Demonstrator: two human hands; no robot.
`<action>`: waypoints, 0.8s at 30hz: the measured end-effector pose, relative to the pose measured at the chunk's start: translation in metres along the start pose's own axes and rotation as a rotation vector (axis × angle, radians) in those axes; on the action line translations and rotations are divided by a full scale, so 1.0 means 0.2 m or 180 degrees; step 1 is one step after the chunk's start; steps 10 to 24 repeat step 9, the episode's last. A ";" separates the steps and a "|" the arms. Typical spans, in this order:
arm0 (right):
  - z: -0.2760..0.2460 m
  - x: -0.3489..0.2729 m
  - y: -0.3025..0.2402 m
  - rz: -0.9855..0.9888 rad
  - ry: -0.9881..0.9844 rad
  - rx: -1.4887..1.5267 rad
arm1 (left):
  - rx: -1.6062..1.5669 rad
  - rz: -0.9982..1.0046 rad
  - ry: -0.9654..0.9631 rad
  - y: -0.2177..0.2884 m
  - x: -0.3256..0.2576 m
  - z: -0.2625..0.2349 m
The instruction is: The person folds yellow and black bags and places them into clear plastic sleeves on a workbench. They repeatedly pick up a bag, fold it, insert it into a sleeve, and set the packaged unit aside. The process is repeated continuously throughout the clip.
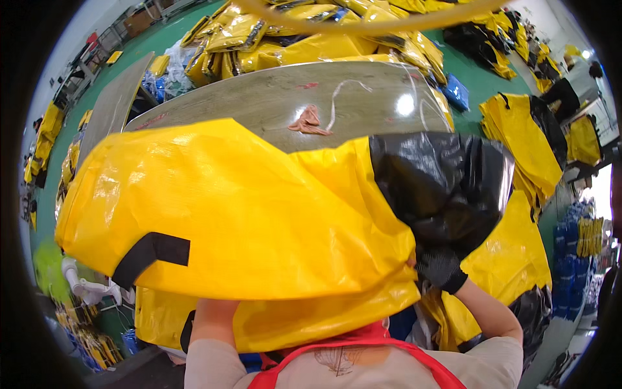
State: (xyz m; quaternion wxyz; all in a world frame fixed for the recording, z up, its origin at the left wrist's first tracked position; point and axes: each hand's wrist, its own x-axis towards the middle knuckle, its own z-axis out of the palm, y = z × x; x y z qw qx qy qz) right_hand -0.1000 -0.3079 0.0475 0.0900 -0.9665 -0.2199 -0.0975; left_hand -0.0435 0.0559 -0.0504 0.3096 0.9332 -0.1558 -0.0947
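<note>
A large yellow bag [246, 214] of shiny woven plastic spreads across my front, over the near part of a wood-grain table. Its right end is black [434, 181], and a black strap [152, 253] is fixed near its left end. My right hand [442, 269], in a dark knitted glove, grips the bag's edge where yellow meets black. My left forearm [217, 318] goes up beneath the bag; the bag hides that hand and its fingers. More yellow sheeting [324, 318] hangs below the upper layer, close to my body.
Beyond the bag, the wood-grain table [259, 97] carries a crumpled pinkish cloth [310, 121] and a white cord [334, 104]. A heap of yellow bags [311, 48] lies past it. More yellow bags [521, 142] are at the right. A yellow curved band [363, 27] crosses the top.
</note>
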 end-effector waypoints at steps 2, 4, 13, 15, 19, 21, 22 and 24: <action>-0.02 0.00 -0.10 -0.0131 0.0179 0.0065 | -0.0973 0.0046 -0.0036 0.06 0.00 0.09; -0.12 0.06 -0.24 -0.0627 0.0369 -0.0183 | -0.2144 0.0022 -0.0033 0.14 0.03 0.15; -0.24 0.52 -0.32 -0.1226 0.0267 0.0753 | -0.1273 0.0074 -0.0083 0.35 0.13 0.08; -0.24 0.52 -0.32 -0.1226 0.0267 0.0753 | -0.1273 0.0074 -0.0083 0.35 0.13 0.08; -0.24 0.52 -0.32 -0.1226 0.0267 0.0753 | -0.1273 0.0074 -0.0083 0.35 0.13 0.08; -0.24 0.52 -0.32 -0.1226 0.0267 0.0753 | -0.1273 0.0074 -0.0083 0.35 0.13 0.08; -0.24 0.52 -0.32 -0.1226 0.0267 0.0753 | -0.1273 0.0074 -0.0083 0.35 0.13 0.08; -0.24 0.52 -0.32 -0.1226 0.0267 0.0753 | -0.1273 0.0074 -0.0083 0.35 0.13 0.08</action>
